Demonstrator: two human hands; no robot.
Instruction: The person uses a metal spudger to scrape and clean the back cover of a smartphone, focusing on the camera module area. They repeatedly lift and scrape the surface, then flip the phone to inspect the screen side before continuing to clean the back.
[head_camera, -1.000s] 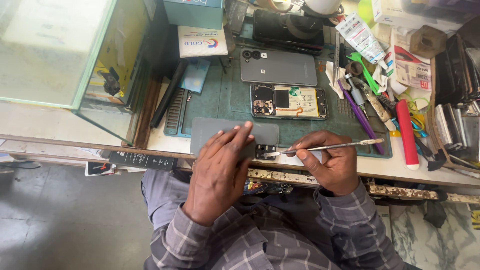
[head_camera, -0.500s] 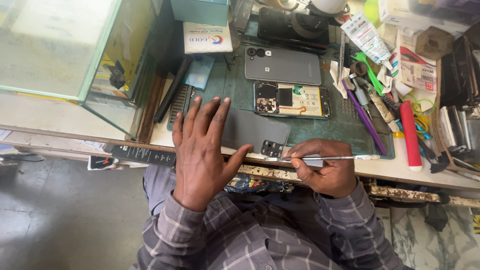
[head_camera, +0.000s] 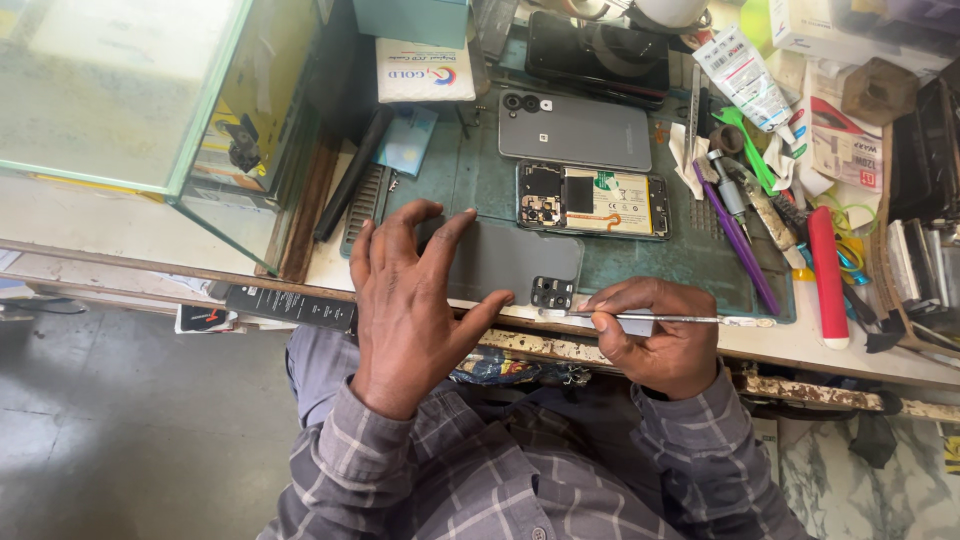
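A dark grey phone (head_camera: 510, 262) lies back up on the green work mat (head_camera: 470, 180) at the table's front edge, its camera block at the lower right corner. My left hand (head_camera: 405, 305) rests on its left part with fingers spread, pressing it down. My right hand (head_camera: 655, 330) grips thin metal tweezers (head_camera: 660, 319) that lie level, the tip touching the phone's edge near the camera block. Further back lie an opened phone (head_camera: 592, 200) with its battery and board showing, and a grey back cover (head_camera: 575, 130).
A glass case (head_camera: 150, 110) stands at the left. Small boxes (head_camera: 425, 70) sit at the back. At the right lie a purple stick (head_camera: 738, 245), a red cylinder (head_camera: 828, 275), a green tool (head_camera: 745, 140), a tube (head_camera: 745, 75) and more clutter. Grey floor lies below left.
My left hand slid left and opened flat on the grey phone, uncovering its camera corner. My right hand with the tweezers dropped lower, its tip now at the phone's edge.
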